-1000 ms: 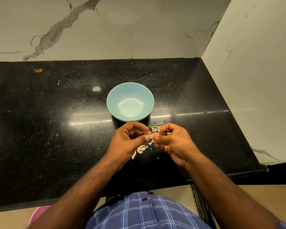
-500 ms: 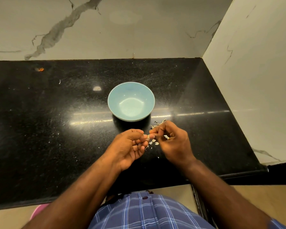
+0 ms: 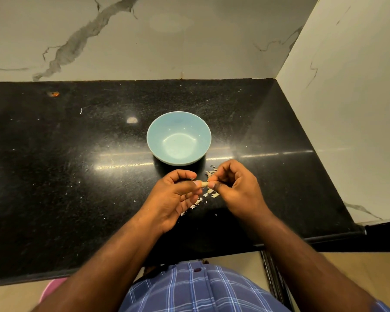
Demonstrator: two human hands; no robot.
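The person's left grip (image 3: 173, 197) and right grip (image 3: 234, 188) both pinch one small pale piece (image 3: 204, 184) between fingertips, just above peel flakes (image 3: 212, 194) near the black desk's (image 3: 77, 176) front edge, with a light blue bowl (image 3: 162, 136) just behind.

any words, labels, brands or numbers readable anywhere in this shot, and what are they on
None: no text, label, brand or number shows anywhere.
The blue bowl, the black counter, the marble wall and the checked shirt are all unprinted.
The pale piece pinched between the left hand and the right hand bears no marking.
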